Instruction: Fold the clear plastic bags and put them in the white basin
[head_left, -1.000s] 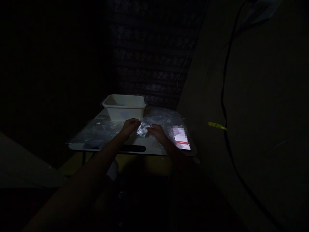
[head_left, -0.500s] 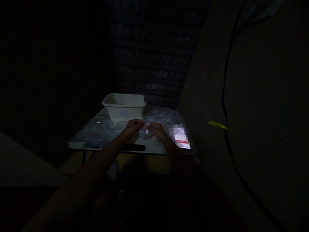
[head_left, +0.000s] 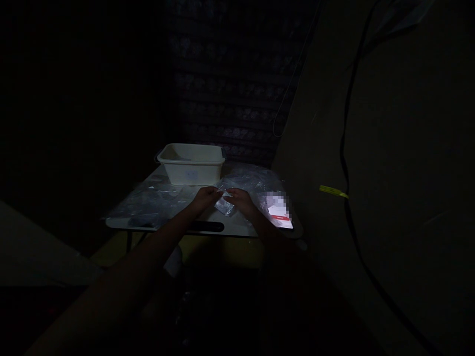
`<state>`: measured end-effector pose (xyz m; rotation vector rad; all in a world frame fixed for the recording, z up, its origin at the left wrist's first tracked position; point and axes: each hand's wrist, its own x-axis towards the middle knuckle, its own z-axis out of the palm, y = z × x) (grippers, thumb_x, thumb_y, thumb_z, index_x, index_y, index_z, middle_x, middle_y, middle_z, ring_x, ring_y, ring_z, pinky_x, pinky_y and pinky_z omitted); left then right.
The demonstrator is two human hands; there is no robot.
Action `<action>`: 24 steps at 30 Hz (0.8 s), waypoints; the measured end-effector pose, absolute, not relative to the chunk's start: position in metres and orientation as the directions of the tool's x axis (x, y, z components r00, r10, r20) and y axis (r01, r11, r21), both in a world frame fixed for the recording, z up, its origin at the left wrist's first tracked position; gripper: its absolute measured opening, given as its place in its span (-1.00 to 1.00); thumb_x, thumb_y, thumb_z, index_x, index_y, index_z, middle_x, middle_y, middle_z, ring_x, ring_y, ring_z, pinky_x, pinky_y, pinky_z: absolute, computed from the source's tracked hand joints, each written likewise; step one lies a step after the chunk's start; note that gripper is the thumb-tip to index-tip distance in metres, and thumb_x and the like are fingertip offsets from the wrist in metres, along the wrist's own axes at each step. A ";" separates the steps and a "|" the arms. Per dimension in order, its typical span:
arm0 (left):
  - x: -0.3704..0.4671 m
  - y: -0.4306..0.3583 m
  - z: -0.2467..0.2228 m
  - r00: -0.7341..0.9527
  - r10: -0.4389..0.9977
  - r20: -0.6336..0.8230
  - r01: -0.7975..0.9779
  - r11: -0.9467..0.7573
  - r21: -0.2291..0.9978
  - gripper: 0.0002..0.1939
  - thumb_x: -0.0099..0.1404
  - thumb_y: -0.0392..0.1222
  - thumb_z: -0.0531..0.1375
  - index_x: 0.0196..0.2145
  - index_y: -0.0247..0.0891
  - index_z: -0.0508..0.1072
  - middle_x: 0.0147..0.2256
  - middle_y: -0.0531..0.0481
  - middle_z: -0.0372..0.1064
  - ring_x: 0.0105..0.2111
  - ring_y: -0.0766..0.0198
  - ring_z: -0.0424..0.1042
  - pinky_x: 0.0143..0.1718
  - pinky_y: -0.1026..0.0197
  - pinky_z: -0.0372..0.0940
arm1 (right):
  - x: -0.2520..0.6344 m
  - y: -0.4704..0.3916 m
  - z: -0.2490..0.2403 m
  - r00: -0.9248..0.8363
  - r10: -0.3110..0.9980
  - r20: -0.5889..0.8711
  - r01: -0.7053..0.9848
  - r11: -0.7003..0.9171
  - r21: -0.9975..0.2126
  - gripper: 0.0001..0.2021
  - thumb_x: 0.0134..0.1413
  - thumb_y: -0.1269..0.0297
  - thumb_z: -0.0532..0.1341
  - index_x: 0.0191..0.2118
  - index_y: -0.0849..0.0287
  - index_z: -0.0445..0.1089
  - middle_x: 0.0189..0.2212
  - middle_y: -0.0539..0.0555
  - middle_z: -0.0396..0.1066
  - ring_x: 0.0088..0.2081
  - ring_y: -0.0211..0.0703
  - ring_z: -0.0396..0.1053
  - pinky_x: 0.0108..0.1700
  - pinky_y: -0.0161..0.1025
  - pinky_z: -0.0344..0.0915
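Between my two hands hangs a small clear plastic bag (head_left: 225,206), its lower part dangling just above the white table (head_left: 178,223). My left hand (head_left: 206,198) pinches the upper left of the bag. The upper right side is gripped by my right hand (head_left: 240,199), fingers closed on the plastic. Dim light hides whether anything is inside the bag. More clear plastic bags (head_left: 152,198) lie spread on the left of the table, and another heap of plastic (head_left: 252,175) lies behind my right hand.
A white rectangular tub (head_left: 193,173) with side handles stands at the table's back. A lit phone (head_left: 281,212) lies near the right edge. A dark slot (head_left: 206,226) runs along the front edge. A black cable with a yellow tag (head_left: 330,191) hangs on the right.
The bag has gone from puffed and rounded to flatter, hanging with a pointed lower corner. My hands have shifted only slightly, with the left a little lower.
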<state>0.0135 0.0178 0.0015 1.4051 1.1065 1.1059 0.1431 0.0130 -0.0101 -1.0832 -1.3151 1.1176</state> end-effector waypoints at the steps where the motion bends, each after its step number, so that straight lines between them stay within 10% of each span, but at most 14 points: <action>1: 0.013 0.018 0.002 0.154 0.985 0.077 0.081 -0.091 0.993 -0.79 -0.19 -0.11 0.16 -0.69 -0.33 0.26 -0.75 0.17 0.11 -0.73 0.50 0.05 -0.68 0.38 -0.04 | 0.144 0.013 -0.010 -0.048 0.989 0.139 0.014 0.140 -0.990 -0.76 -0.49 0.32 0.22 -0.50 0.26 0.31 -0.56 -0.02 0.30 -0.49 -0.33 0.24 -0.43 -0.35 0.14; 16: -0.006 0.019 -0.001 0.208 0.959 0.193 0.292 -0.249 0.923 -0.80 -0.11 -0.11 0.08 -0.58 -0.34 0.28 -0.63 0.06 0.21 -0.63 0.41 0.19 -0.57 0.32 0.14 | 0.151 0.011 -0.009 -0.055 0.986 0.156 0.146 0.162 -0.976 -0.80 -0.50 0.23 0.21 -0.65 0.29 0.32 -0.72 -0.07 0.21 -0.63 -0.40 0.12 -0.55 -0.39 0.04; 24: -0.057 0.046 0.030 0.166 0.743 0.648 0.869 -0.421 0.260 -0.58 0.04 -0.25 -0.01 -0.11 -0.45 0.13 -0.08 -0.27 0.08 -0.07 0.08 0.04 -0.10 0.05 -0.04 | 0.153 0.006 -0.006 -0.148 0.963 0.226 0.215 0.255 -0.943 -0.87 -0.41 0.28 0.18 -0.65 0.25 0.33 -0.66 -0.04 0.28 -0.57 -0.35 0.19 -0.49 -0.38 0.09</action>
